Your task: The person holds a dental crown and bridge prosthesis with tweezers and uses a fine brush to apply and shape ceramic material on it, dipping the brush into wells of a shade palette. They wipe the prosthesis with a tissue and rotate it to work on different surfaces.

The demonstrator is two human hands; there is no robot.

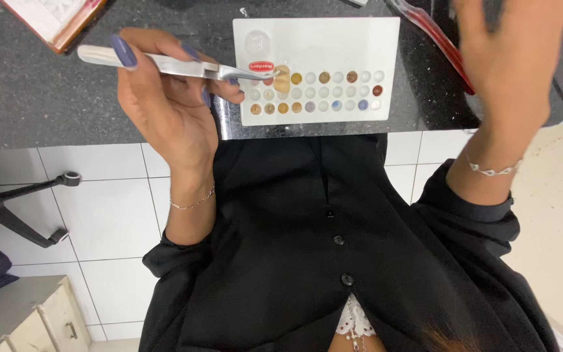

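My left hand (167,98) grips a pair of metal tweezers (184,65) held level, tips pointing right over the left part of a white well plate (317,42). The plate lies on a dark speckled counter (27,91) near its front edge and has rows of small round wells, several filled with brown, tan, red and bluish samples (324,77). My right hand (509,58) is raised above the counter to the right of the plate, fingers apart, holding nothing. Bracelets circle both wrists.
A red-edged clear object (434,32) lies right of the plate. A book or tablet with an orange rim (57,19) sits at the counter's far left. Below are white floor tiles (109,215), a chair base with a castor (66,179), and a cream cabinet (34,319).
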